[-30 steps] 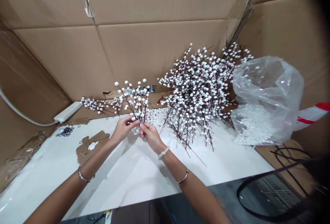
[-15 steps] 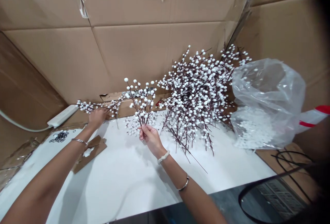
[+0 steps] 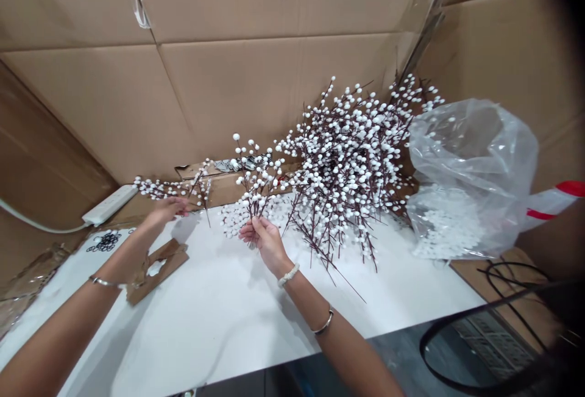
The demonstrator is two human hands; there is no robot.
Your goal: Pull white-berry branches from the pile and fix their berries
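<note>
1. Landmark: the large heap of white berry sprays [image 3: 347, 159] on the white tabletop [image 3: 219, 318]. Both hands work just left of it
2. The right hand [image 3: 267, 241] holds a small white berry spray [image 3: 258, 186] upright, clear of the heap. Its fingers curl around the dark stems with the thumb pressed against them, a firm pinch low on the bundle. Held this low, the berried tips probably stay free to spread and be inspected
3. The left hand [image 3: 167, 209] is further left of the heap, palm down. Its fingers [image 3: 183, 205] lie extended and close together, nearest a second berry spray [image 3: 169, 188] lying flat. Cannot tell whether they touch or grip it
4. Loose white berries [image 3: 240, 220] lie on the tabletop just left of the heap, directly beyond the right hand
5. A clear plastic bag [image 3: 475, 153] sits against the heap's right side, with more white berries [image 3: 450, 229] gathered in its lower part. It looks like the sprays' packaging, though this is a judgement
6. Well left of the heap are a white power strip [image 3: 109, 205] and a cardboard scrap [image 3: 158, 272]
7. Cardboard sheets [image 3: 274, 98] line the wall behind the heap, likely as a backing to shield it
</note>
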